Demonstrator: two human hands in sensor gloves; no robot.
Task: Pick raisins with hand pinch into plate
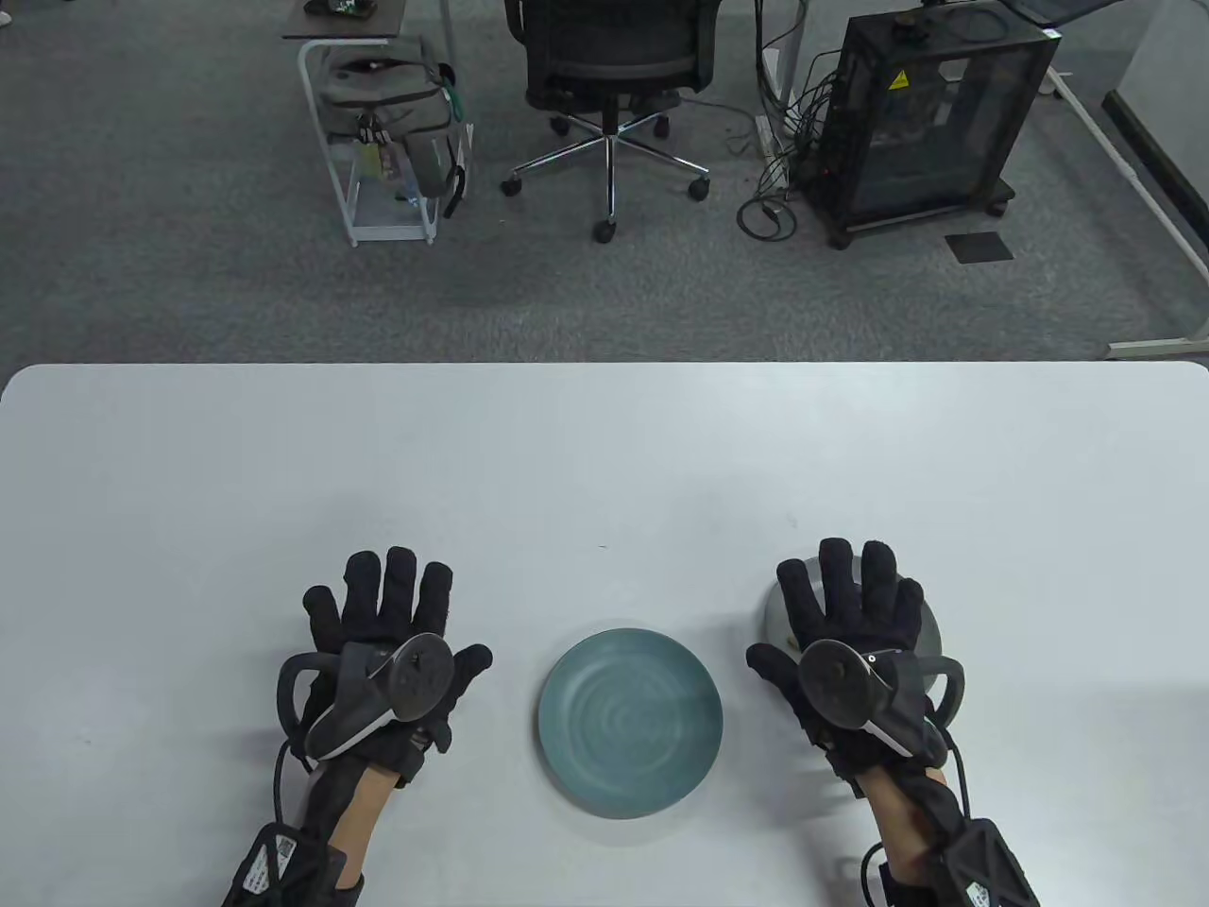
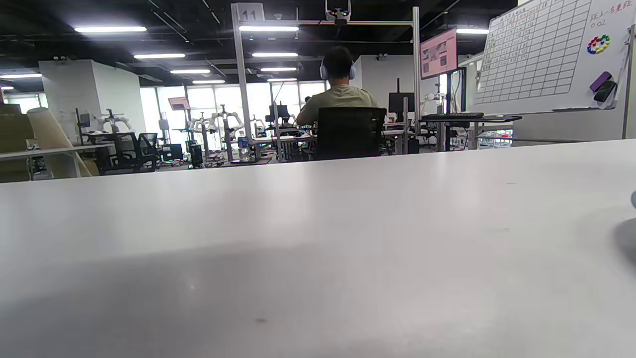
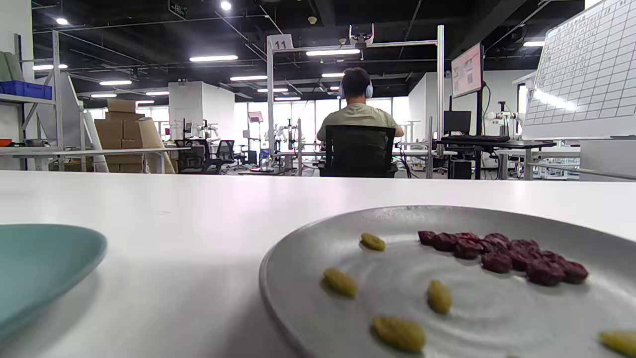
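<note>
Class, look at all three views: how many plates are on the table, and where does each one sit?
2. The teal plate sits between the hands, with nothing on it. The grey plate, holding the raisins, lies mostly hidden under the right hand. Nothing suggests a third.

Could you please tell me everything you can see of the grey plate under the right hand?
The grey plate is round, shallow and matte, looking ceramic, and lies flat on the white table, right of the teal plate. It holds scattered yellow-green raisins and a cluster of dark red ones. From above, the right hand hides most of it.
</note>
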